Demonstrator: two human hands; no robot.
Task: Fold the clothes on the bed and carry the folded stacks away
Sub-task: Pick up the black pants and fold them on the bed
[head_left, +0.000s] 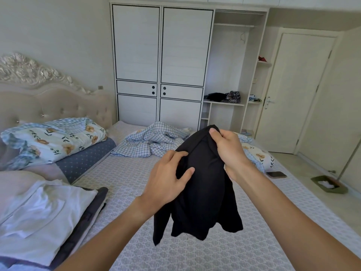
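Your right hand [227,151] pinches the top edge of a black garment [203,192], thumb and curled fingers closed on the fabric at its highest point. Your left hand [168,178] grips the same garment lower down at about 8 o'clock from the right hand, fingers spread and bent into the cloth, thumb pressed on its front. The garment hangs free above the bed [195,255], its lower edges dangling clear of the patterned sheet.

At 9 o'clock from the garment, a stack [39,216] of folded clothes lies on the bed's left side, white on top and dark beneath. At 12 o'clock, a crumpled checked cover [154,141] lies at the bed's far edge. At 3 o'clock, a phone [276,174] rests on the sheet near the right edge. Beyond the bed stands a wardrobe [162,55], with clothes [222,96] on an open shelf.
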